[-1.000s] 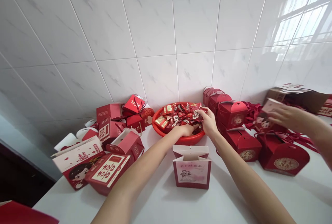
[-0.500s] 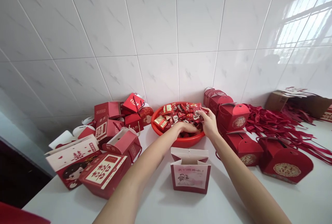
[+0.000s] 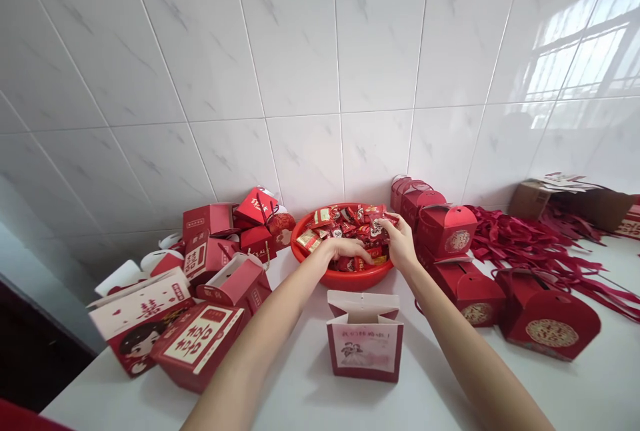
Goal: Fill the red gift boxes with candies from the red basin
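A round red plastic basin (image 3: 353,280) stands at the far middle of the white surface (image 3: 300,398), filled with wrapped candies (image 3: 345,230), mostly in red wrappers with a few gold ones. Just nearer stands an upright paper gift box (image 3: 365,368), its top open and its pale inside partly showing; its bottom is out of sight. Red candy boxes (image 3: 200,348) crowd together at left, several with flaps up. At right, handled red boxes (image 3: 543,324) reach back towards the wall, beside loose dark-red ribbons (image 3: 520,241); a cardboard carton (image 3: 613,210) at far right has more ribbon in its opening.

The large label on the near left box reads 囍. The gift box carries a line of script ending in an exclamation mark above a drawn couple; its characters are too blurred to read, as are those on the gold medallions at right.

The right hand (image 3: 401,244) pinches a red packet (image 3: 378,227) over the basin's right side. The left hand (image 3: 350,249) reaches into the candies, fingers loosely bent; whether it grips any cannot be told.
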`<state>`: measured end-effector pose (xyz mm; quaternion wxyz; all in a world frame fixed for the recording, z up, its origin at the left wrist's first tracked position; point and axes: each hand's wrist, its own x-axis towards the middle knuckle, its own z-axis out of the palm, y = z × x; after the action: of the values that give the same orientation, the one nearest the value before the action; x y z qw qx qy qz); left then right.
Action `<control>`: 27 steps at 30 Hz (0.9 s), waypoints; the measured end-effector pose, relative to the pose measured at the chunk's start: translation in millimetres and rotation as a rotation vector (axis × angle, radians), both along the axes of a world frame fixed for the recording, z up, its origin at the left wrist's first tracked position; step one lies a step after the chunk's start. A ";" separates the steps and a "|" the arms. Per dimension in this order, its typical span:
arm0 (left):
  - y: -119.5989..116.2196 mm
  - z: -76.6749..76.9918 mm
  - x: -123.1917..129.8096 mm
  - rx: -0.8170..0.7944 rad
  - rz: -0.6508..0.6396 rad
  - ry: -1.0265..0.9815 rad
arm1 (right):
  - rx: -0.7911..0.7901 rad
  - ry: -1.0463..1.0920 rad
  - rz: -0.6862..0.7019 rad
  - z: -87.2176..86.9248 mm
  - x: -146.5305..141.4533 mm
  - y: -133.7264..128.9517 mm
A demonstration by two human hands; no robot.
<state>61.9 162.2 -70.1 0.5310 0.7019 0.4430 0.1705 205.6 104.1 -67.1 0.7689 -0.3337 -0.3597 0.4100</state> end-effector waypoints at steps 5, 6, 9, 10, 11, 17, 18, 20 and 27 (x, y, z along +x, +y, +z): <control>-15.1 9.0 -17.0 -0.137 -0.070 0.022 | -0.008 -0.034 0.006 -0.2 0.8 -1.6; -18.0 10.9 -18.6 -0.142 -0.080 0.002 | -0.015 -0.038 0.010 -0.1 0.9 -2.0; -23.9 16.2 -19.9 -0.141 -0.116 -0.052 | -0.022 -0.040 0.011 0.1 0.8 -2.4; -24.9 17.5 -19.6 -0.142 -0.135 -0.055 | -0.017 -0.039 0.009 0.1 0.7 -2.3; -25.4 18.5 -19.1 -0.146 -0.153 -0.050 | -0.015 -0.037 0.008 0.2 0.6 -2.1; -26.1 19.8 -17.9 -0.064 -0.092 -0.072 | -0.027 -0.044 0.037 0.8 1.4 -3.1; -26.0 19.6 -18.0 -0.033 -0.054 -0.077 | -0.031 -0.046 0.042 0.5 1.7 -3.4; -25.5 19.1 -17.9 0.028 0.011 -0.088 | -0.040 -0.049 0.043 -0.5 2.2 -3.2; -21.7 20.1 -16.2 0.120 0.199 -0.260 | 0.008 -0.046 -0.128 -7.6 3.3 4.1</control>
<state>45.7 140.6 -50.0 0.5216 0.6572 0.4268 0.3375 208.8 108.2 -74.7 0.7862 -0.3624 -0.3569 0.3509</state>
